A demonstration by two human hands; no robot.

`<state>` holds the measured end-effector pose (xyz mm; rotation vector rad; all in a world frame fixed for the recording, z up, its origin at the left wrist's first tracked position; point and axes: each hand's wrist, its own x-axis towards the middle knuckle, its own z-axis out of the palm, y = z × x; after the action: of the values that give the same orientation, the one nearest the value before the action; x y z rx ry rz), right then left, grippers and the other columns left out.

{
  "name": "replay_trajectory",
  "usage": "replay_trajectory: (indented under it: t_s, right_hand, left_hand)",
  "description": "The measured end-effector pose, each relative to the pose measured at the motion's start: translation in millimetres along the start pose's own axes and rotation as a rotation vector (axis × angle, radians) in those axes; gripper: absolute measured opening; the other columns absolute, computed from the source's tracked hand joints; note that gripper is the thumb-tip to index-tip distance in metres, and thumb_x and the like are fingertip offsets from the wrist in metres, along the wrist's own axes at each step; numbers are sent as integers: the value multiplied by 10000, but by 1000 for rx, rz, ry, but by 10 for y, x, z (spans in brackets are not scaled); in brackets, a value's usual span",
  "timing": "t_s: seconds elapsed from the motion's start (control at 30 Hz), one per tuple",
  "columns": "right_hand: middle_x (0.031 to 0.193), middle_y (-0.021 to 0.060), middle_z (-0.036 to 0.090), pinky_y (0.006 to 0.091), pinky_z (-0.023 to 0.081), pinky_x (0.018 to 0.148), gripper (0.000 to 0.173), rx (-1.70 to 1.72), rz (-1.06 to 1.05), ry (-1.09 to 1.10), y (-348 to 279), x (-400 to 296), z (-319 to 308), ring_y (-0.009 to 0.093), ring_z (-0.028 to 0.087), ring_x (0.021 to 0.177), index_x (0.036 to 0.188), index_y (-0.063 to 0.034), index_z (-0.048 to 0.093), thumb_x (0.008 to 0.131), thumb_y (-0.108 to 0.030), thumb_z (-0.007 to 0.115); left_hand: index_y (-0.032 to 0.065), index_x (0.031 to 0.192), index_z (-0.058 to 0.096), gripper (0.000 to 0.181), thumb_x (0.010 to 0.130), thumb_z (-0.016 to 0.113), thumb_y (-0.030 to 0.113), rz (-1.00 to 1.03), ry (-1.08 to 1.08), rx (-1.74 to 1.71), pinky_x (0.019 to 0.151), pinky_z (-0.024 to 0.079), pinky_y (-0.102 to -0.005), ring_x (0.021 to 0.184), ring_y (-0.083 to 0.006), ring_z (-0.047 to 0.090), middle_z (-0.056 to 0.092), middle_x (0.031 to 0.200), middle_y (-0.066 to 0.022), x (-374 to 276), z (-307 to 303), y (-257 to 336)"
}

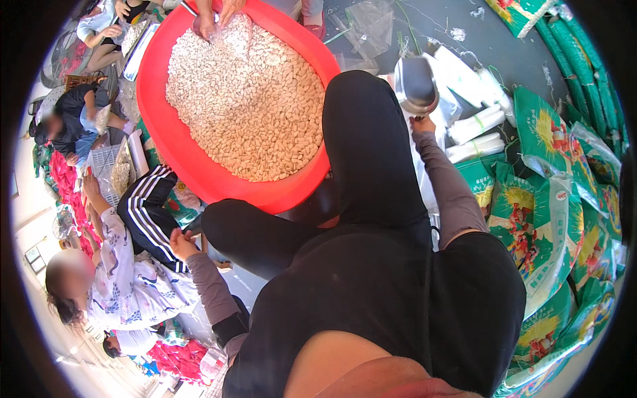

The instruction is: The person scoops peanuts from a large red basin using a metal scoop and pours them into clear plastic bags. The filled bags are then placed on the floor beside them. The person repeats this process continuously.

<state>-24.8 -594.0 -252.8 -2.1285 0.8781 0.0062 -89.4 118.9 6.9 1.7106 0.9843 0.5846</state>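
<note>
My right hand (422, 123) is closed round the handle of a metal scoop (419, 84), held beside my right knee above some plastic bags. No seeds can be made out in the scoop. My left hand (183, 244) is to the left of my left leg, fingers loosely bent, with nothing seen in it. In front of my knees stands a large red plastic tub (298, 197) holding a heap of pale seeds (249, 124), which look like pumpkin seeds. Across the tub, a co-worker's hands (219, 20) hold a clear bag and a metal scoop over the seeds.
Bundles of clear plastic bags (476, 124) lie at the right, near green printed sacks (535, 224). More rolled green sacks (567, 69) are at the upper right. Co-workers sit along the left, one beside a white plastic basket (105, 166) and a bag of seeds (122, 174).
</note>
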Motion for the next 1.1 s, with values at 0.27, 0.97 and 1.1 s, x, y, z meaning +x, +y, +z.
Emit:
replay_trajectory:
  t_s: [0.27, 0.97, 1.1]
  right_hand:
    - [686, -68, 409, 199, 352, 631, 200, 1135, -316, -246, -2204, -458, -1072, 49, 403, 639, 736, -106, 463, 779, 18, 614]
    - [599, -70, 393, 210, 319, 511, 275, 935, -655, -767, -3727, -2202, -179, 35, 359, 542, 649, -96, 413, 764, -11, 647]
    - [551, -31, 466, 229, 357, 458, 171, 657, -541, -605, -3838, -1931, -51, 60, 445, 483, 656, -73, 475, 764, -63, 607]
  left_hand:
    - [33, 1010, 547, 199, 818, 503, 5, 455, -459, -195, 556, 421, -207, 646, -97, 528, 591, 898, -58, -1183, 1108, 1029]
    - [18, 843, 566, 51, 837, 563, 69, -210, -739, -685, 603, 552, -320, 608, -146, 582, 588, 731, -64, -1675, 1286, 1187]
    - [36, 839, 458, 77, 823, 501, -26, -129, -603, -767, 539, 534, -281, 583, -143, 563, 546, 702, -57, -1469, 1245, 1147]
